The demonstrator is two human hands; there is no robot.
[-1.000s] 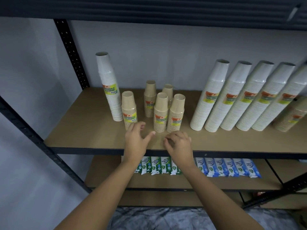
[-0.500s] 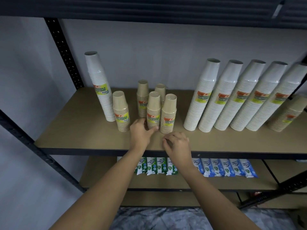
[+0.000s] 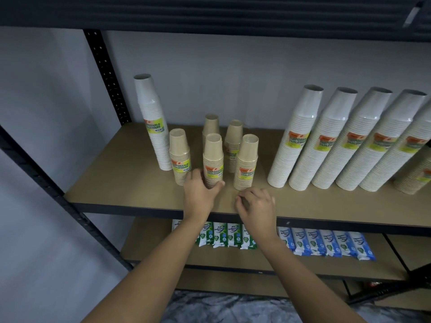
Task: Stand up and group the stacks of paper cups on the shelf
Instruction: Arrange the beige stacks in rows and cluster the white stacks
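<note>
Several short brown cup stacks stand upright mid-shelf. My left hand (image 3: 200,191) grips the base of the front middle brown stack (image 3: 212,157). Another brown stack (image 3: 179,157) stands just left of it, one (image 3: 246,162) to its right, and two (image 3: 211,124) (image 3: 233,142) behind. A tall white stack (image 3: 152,122) stands upright at the left. Several tall white stacks (image 3: 291,141) lean in a row at the right. My right hand (image 3: 256,203) rests on the shelf board (image 3: 121,173) near the front edge, fingers curled, holding nothing.
A black perforated upright (image 3: 106,75) stands at the back left, and a dark shelf (image 3: 210,12) hangs overhead. On the lower shelf lie green wipe packs (image 3: 224,234) and blue wipe packs (image 3: 326,243). A partly cut-off brown stack (image 3: 417,176) leans at far right.
My left hand has moved forward from the shelf's front edge and closed round the base of the front middle brown stack. My right hand has stayed near the front edge.
</note>
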